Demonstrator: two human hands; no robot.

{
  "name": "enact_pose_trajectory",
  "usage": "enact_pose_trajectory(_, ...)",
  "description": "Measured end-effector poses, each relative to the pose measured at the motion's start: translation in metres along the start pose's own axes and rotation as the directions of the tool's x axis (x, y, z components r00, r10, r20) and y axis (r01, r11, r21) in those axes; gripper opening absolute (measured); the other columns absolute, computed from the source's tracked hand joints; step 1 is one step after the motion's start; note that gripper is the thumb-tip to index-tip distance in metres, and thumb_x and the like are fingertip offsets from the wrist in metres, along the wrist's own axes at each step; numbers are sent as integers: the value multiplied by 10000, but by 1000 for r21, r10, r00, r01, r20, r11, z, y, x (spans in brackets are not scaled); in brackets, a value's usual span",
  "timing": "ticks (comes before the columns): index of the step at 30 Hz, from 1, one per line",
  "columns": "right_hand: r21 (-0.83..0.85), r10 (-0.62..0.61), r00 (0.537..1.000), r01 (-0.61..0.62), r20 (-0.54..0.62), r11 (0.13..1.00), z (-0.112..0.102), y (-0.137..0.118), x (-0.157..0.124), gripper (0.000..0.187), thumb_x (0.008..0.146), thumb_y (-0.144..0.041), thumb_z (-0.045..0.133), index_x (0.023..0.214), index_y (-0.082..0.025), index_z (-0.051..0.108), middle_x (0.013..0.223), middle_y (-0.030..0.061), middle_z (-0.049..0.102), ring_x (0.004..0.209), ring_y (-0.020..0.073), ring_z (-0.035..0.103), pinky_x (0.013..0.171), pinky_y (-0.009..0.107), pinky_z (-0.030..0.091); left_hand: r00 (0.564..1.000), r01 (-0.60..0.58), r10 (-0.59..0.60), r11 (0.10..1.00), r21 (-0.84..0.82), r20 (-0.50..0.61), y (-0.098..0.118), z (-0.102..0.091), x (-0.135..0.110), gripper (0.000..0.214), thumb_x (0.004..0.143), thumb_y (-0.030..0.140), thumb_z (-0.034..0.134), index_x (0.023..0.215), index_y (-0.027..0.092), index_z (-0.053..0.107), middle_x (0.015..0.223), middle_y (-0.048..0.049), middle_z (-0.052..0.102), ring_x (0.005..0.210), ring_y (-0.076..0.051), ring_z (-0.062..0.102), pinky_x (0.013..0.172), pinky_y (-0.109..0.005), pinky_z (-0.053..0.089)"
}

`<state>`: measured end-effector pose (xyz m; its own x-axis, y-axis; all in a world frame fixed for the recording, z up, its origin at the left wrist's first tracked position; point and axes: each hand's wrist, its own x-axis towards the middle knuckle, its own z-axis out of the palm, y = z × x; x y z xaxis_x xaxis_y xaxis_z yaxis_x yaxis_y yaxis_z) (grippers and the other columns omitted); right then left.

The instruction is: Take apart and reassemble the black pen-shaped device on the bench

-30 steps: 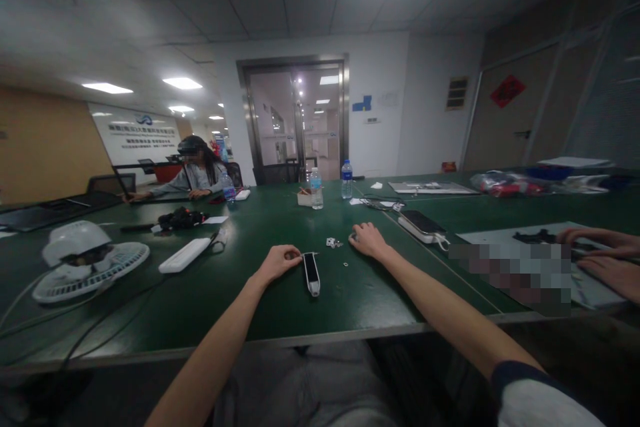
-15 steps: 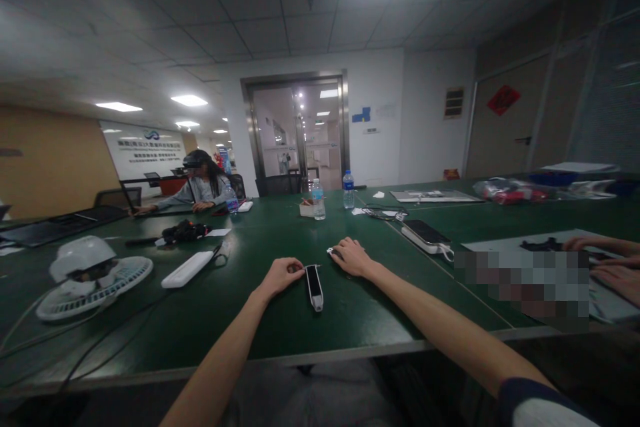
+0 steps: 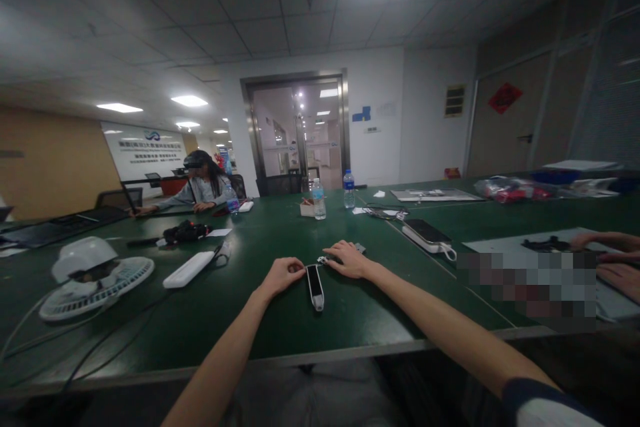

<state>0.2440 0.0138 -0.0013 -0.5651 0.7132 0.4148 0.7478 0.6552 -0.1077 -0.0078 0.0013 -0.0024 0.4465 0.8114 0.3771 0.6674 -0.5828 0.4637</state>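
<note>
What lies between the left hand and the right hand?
In the head view, a slim black-and-white device lies between the left hand and the right hand, with a small metal part at the right hand's fingertips.

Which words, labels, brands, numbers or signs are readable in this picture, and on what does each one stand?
White wall sign with blue logo: lines of characters, too small and blurred to read.
Red diamond-shaped door decoration: characters too blurred to read.
Clear plastic water bottle with blue cap: label too small to read.
Nothing can be quoted.
</note>
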Motion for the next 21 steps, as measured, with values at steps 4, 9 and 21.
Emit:
enact_pose_trajectory(4, -28, 116, 991, -118, -60, 993, -5, 15, -3, 348, 867, -263, 444, 1184, -200, 572, 1140, 96, 574, 1064, 223, 443, 873, 356, 334, 1000, 4, -4, 1000, -10, 2, 2, -2, -1, 307, 763, 413, 559, 870, 158, 691, 761, -26, 644, 657, -134, 529, 600, -233, 403)
enact_pose_trajectory(9, -36, 161, 985, -163, -55, 986, -9, 30, -8, 300, 851, -206, 454, 1096, -218, 627, 1117, 79, 579, 1041, 214, 455, 865, 343, 341, 1000, 22, -22, 1000, -18, 15, 4, -2, -1, 312, 764, 414, 558, 878, 155, 689, 778, -31, 643, 657, -136, 525, 593, -235, 406)
enact_pose_trajectory(21, -17, 71, 997, -71, 25, 997, -3, 26, -3, 216, 852, -308, 499, 908, -232, 692, 1025, 66, 600, 977, 202, 488, 844, 322, 365, 1000, 16, -16, 1000, -15, 4, 0, 1, 1, 291, 755, 396, 565, 864, 157, 690, 751, -23, 638, 631, -126, 512, 574, -227, 397)
